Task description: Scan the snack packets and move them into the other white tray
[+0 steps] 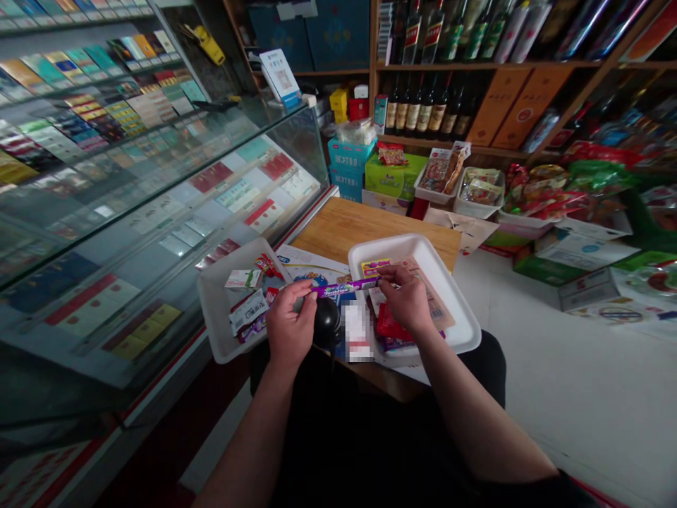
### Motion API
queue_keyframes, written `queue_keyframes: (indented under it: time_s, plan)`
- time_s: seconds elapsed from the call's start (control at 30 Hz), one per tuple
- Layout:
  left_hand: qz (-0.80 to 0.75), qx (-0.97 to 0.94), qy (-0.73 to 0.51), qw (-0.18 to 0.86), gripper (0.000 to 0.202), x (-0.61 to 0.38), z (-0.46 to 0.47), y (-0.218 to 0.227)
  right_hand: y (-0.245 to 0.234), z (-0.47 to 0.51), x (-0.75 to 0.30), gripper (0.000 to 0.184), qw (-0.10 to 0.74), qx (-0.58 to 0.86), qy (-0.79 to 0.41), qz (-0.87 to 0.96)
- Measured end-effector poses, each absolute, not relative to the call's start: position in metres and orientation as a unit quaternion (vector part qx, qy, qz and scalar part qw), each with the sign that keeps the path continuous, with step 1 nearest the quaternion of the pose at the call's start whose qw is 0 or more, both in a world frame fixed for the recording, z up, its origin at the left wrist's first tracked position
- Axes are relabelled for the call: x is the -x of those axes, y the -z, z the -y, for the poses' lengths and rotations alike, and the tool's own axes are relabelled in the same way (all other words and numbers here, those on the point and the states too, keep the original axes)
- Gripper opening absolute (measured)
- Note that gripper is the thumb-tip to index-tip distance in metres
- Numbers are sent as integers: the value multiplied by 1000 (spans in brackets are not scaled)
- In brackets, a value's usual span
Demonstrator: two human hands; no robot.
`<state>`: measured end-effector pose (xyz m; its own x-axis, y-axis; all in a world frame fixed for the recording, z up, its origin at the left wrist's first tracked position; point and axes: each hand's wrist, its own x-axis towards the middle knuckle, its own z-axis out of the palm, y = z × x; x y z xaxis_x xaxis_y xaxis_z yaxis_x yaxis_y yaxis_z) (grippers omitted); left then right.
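A long purple wrapped candy stick (343, 286) lies across the middle of the view, held at both ends. My left hand (290, 326) pinches its left end, and my right hand (405, 300) grips its right end. Below my left hand sits a white foam tray (216, 310) holding several small snack packets. Under my right hand is a second white foam tray (423, 248), with a red packet (391, 323) and printed wrappers in it. Between the trays stand a round black object (326, 323) and a pixelated white item (357, 330).
Both trays rest on a wooden table (370, 229) with printed papers on it. A glass display case (159, 212) of cigarette packs runs along the left. Wooden shelves of bottles (423, 92) stand behind, with boxes and snack bags (550, 197) on the floor at right.
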<state>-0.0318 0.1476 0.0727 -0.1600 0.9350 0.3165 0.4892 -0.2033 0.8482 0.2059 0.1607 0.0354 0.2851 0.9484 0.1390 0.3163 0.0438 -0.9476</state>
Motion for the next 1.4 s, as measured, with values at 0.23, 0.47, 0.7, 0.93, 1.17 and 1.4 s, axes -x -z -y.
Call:
queue_keyframes:
  time_s: [0.23, 0.47, 0.7, 0.93, 1.17, 1.4]
  plan:
    - [-538, -721, -374, 225, 19, -17, -121, -69, -27, -94, -267, 26, 451, 702, -246, 494]
    - [-476, -797, -294, 227, 21, -46, -99, -45, -22, -57, -304, 24, 403, 722, -139, 545]
    - [-449, -828, -264, 206, 26, -47, -84, -28, -14, -44, -313, 18, 371, 696, -96, 608]
    - [-444, -821, -293, 205, 18, -30, -68, -29, -14, -36, -306, 17, 368, 699, -92, 606]
    - [-458, -791, -337, 224, 11, -4, -54, -34, -23, -33, -291, 19, 376, 696, -106, 602]
    - [-504, -744, -377, 226, 12, 34, -50, -41, -29, -48, -259, 19, 380, 667, -121, 630]
